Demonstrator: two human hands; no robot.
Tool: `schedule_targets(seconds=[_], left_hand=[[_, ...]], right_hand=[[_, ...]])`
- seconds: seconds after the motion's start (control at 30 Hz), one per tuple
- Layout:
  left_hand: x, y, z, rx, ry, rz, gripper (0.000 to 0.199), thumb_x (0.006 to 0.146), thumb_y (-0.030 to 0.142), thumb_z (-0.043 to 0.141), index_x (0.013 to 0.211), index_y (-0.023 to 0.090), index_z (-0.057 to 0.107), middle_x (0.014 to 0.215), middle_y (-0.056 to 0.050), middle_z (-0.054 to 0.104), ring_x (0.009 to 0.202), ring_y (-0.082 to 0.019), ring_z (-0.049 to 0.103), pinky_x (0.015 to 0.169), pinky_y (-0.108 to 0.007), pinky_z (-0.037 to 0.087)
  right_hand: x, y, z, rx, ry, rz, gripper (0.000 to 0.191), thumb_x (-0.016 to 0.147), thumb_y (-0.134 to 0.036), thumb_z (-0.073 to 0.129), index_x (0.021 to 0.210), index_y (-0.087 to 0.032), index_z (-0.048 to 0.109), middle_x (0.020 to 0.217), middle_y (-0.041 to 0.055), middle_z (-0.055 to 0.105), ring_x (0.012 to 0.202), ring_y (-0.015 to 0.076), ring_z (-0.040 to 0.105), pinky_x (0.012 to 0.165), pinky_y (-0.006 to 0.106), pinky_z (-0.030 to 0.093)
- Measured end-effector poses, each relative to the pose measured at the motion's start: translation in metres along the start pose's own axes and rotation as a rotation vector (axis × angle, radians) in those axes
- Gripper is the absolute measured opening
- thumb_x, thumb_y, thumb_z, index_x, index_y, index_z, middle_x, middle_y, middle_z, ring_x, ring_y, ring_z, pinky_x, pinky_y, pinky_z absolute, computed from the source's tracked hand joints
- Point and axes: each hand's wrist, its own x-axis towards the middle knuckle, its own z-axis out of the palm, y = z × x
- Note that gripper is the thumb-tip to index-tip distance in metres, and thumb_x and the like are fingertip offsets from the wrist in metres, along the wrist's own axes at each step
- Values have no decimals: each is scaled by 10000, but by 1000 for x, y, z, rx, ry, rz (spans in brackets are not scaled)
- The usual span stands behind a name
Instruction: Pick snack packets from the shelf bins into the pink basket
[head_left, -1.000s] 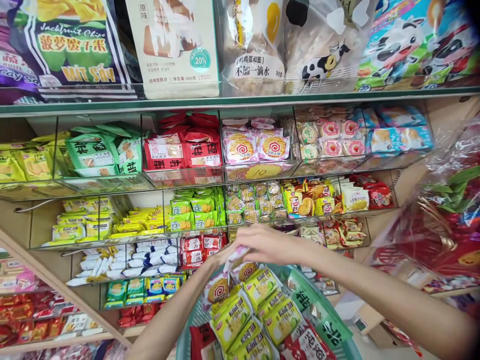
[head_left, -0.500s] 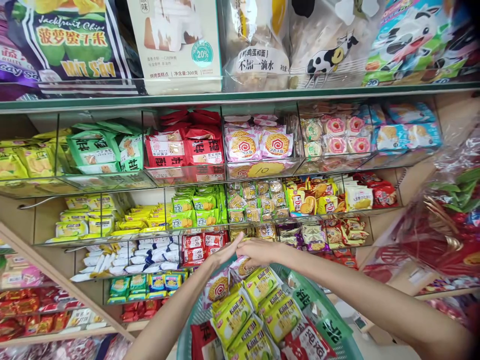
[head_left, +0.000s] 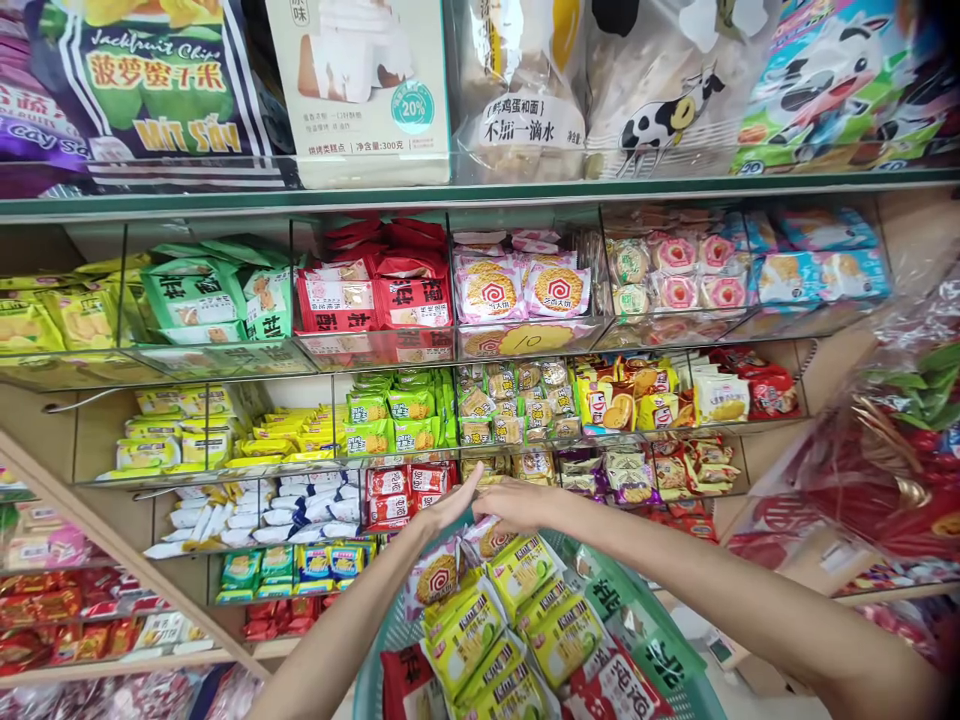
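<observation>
A teal plastic basket (head_left: 373,655) hangs low in front of me, heaped with wrapped snacks. Several yellow biscuit packets (head_left: 465,625) lie in its middle. Red packets (head_left: 611,685) lie toward its near side, and a green packet (head_left: 645,625) leans on the right rim. My left hand (head_left: 450,508) is at the basket's far edge, a finger stretched upward and the rest partly hidden. Close beside it, my right hand (head_left: 511,502) bends down with curled fingers at the top of a pink-and-white cracker packet (head_left: 491,540). A similar cracker packet (head_left: 435,580) lies below my left hand.
Glass-fronted shelves (head_left: 375,365) of wrapped snacks rise ahead in tiers. Large bags and a cake box (head_left: 367,100) stand on the top ledge. A clear-wrapped red bundle (head_left: 862,470) juts out at the right. A wooden divider (head_left: 127,560) slants down at the left.
The view has shifted slightly, so the upper shelves sit a little farther right. Both hands and the basket's contents look almost unchanged.
</observation>
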Motion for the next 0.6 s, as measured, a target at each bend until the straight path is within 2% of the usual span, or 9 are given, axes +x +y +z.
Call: schedule_targets(seconds=[0.1, 0.2, 0.4, 0.5, 0.6], left_hand=[[2, -2, 1, 3, -1, -6, 841, 778, 787, 147, 1237, 218, 563, 1374, -24, 512, 1361, -294, 288, 1134, -434, 192], [3, -5, 1, -18, -25, 11, 845, 779, 786, 160, 1287, 214, 519, 1410, -27, 467, 1369, -282, 276, 1143, -435, 166], [4, -7, 2, -85, -60, 69, 823, 796, 766, 201, 1415, 243, 341, 1516, -19, 256, 1403, -267, 189, 1155, -442, 95], [4, -5, 2, -95, -95, 127, 820, 804, 762, 173, 1425, 248, 322, 1511, -12, 268, 1391, -253, 235, 1155, -409, 127], [6, -5, 1, -69, -180, 124, 865, 798, 770, 117, 1432, 214, 311, 1458, -49, 388, 1334, -271, 357, 1135, -424, 191]], right_hand=[[-3, 3, 3, 13, -11, 43, 320, 755, -190, 671, 1067, -163, 603, 980, 75, 672, 819, 202, 624, 651, 285, 442], [-5, 7, 9, 2, 47, 41, 275, 754, -217, 683, 1013, -150, 618, 1002, 91, 657, 853, 210, 616, 654, 285, 440], [-11, 13, 22, -14, 161, 76, 353, 735, -320, 713, 1029, -142, 630, 1041, 116, 612, 953, 246, 581, 746, 334, 464], [-25, 10, 9, -28, 245, 59, 425, 764, -382, 678, 1106, -143, 599, 1088, 123, 593, 1003, 257, 561, 809, 366, 463], [-48, 4, -24, -33, 369, 42, 391, 834, -435, 581, 1115, -163, 589, 1064, 94, 602, 956, 230, 577, 799, 357, 469]])
